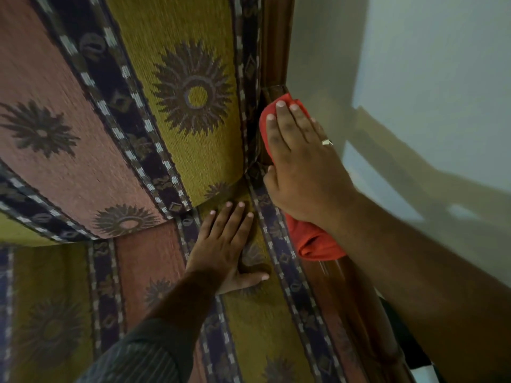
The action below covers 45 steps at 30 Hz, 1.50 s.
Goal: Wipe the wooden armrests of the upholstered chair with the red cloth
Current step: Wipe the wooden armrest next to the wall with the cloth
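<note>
Both hands lie flat, fingers straight: right hand (301,172) presses red cloth (318,241), hiding part of armrest (351,294); left hand (224,244) rests on seat (262,327).

A plain, smooth wall (318,51) fills the right side, pale grey-green where it meets the chair (193,139), the one piece of furniture in view, striped in pink, olive and dark blue. Toward the wall's top right corner lies a brighter bluish-white patch (442,64) with a straight left edge. Under it, soft shadows (401,161) slant down toward the right edge, a small pale spot (461,211) among them. At the bottom right corner sit a dark shape (398,335) and a white scrap (425,373), too blurred to tell. The light is dim.
</note>
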Each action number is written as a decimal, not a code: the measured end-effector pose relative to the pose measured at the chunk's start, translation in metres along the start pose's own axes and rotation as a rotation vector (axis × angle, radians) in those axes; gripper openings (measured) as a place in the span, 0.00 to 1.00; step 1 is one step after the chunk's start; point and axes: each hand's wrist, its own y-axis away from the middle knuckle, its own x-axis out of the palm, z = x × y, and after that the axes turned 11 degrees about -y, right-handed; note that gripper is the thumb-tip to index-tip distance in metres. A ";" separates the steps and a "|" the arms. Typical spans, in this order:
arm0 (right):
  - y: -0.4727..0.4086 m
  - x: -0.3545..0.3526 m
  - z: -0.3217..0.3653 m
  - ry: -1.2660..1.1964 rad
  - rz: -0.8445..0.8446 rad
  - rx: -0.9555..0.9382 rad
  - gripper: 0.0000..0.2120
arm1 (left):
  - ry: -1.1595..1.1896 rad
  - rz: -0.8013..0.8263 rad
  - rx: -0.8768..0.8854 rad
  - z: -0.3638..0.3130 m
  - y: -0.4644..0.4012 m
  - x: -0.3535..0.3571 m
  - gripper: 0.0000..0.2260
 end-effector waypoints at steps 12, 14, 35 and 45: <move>0.001 0.005 0.006 0.007 -0.034 0.064 0.37 | 0.014 -0.002 0.007 -0.001 0.001 -0.001 0.55; -0.002 0.003 0.000 -0.003 -0.013 0.023 0.37 | 0.021 -0.002 0.008 0.000 0.001 -0.001 0.55; -0.045 -0.002 -0.013 -0.214 -0.017 0.039 0.36 | 0.045 -0.055 0.028 0.001 0.001 0.010 0.54; 0.009 0.001 -0.011 -0.121 0.025 0.033 0.35 | -0.003 -0.092 0.003 0.000 -0.002 0.013 0.52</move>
